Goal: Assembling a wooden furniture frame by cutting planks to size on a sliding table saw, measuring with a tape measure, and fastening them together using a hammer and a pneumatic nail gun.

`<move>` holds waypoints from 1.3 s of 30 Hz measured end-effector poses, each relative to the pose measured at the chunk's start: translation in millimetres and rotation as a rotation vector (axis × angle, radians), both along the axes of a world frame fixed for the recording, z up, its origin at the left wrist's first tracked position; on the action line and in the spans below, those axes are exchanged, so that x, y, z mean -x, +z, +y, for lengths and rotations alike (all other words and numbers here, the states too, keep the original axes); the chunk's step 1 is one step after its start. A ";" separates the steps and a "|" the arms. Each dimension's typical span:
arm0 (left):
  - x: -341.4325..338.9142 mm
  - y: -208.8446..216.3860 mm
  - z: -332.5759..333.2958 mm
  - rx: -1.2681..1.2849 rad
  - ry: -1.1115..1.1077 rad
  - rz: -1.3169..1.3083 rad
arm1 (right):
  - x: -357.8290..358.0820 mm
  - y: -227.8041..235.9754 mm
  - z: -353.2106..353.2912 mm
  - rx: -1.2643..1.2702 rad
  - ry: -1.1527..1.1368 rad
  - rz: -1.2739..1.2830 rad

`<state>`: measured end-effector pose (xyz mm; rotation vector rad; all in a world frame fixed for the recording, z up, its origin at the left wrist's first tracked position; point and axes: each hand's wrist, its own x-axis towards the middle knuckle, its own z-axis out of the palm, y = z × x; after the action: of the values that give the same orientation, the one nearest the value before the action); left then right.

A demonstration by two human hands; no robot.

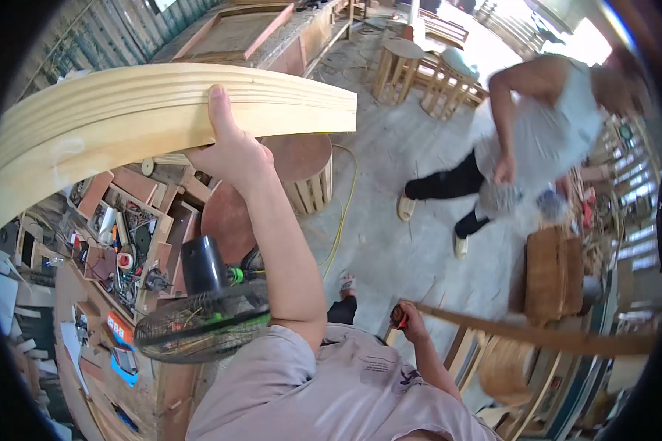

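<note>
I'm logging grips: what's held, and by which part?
Left hand: pale board, by its lower edge, thumb on face. Right hand: red-and-black object, part unclear.

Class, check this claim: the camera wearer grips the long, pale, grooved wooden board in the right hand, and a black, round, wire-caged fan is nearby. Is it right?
Not quite: the head view shows the left hand gripping the long, pale, grooved wooden board; the right hand holds a small red-and-black object. The black fan is indeed nearby.

A grey floor (379, 220) bears slatted wooden stools (402, 50) (two side by side) and a yellow cord (343, 220).
</note>
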<state>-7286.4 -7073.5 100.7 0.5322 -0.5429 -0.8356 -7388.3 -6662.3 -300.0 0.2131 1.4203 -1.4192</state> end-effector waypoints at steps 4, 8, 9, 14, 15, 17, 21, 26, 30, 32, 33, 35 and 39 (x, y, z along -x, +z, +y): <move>60.9 -13.1 -87.4 -0.007 0.029 0.064 | 124.2 -9.0 -97.6 0.080 0.189 -0.089; 124.7 -41.0 -172.7 -0.044 0.033 0.062 | 235.6 -20.9 -201.3 0.024 0.154 -0.145; 139.7 -49.2 -193.3 -0.056 0.039 0.072 | 262.6 -23.6 -231.4 0.039 0.128 -0.183; 209.8 -114.3 -309.2 -0.086 0.062 0.117 | 402.8 -63.4 -385.1 0.040 0.232 -0.203; 226.3 -125.7 -335.8 -0.086 0.087 0.129 | 431.6 -66.8 -420.4 0.012 0.173 -0.195; 249.2 -141.3 -373.8 -0.149 0.136 0.141 | 485.0 -49.8 -484.9 0.125 0.364 -0.168; 279.5 -166.6 -442.3 -0.229 0.136 0.165 | 574.0 6.3 -605.9 0.014 0.396 -0.120; 294.3 -184.8 -533.3 -0.341 0.151 0.201 | 675.3 14.5 -744.3 0.149 0.318 -0.192; 286.9 -225.7 -609.5 -0.386 0.166 0.275 | 703.9 37.3 -857.5 0.208 0.321 -0.162; 282.3 -251.6 -660.9 -0.403 0.171 0.280 | 720.8 27.2 -911.9 0.206 0.271 -0.201; 283.1 -261.4 -688.1 -0.439 0.186 0.286 | 733.9 17.6 -938.4 0.237 0.292 -0.244; 285.4 -270.2 -736.0 -0.475 0.235 0.305 | 740.4 16.6 -992.1 0.146 0.246 -0.212; 264.6 -284.0 -811.7 -0.604 0.341 0.242 | 750.4 18.3 -1112.4 0.077 0.252 -0.184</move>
<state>-7551.0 -7885.1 -183.4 1.0273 0.0399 -0.7152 -8138.7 -7774.6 -281.8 0.1082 1.1948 -1.2121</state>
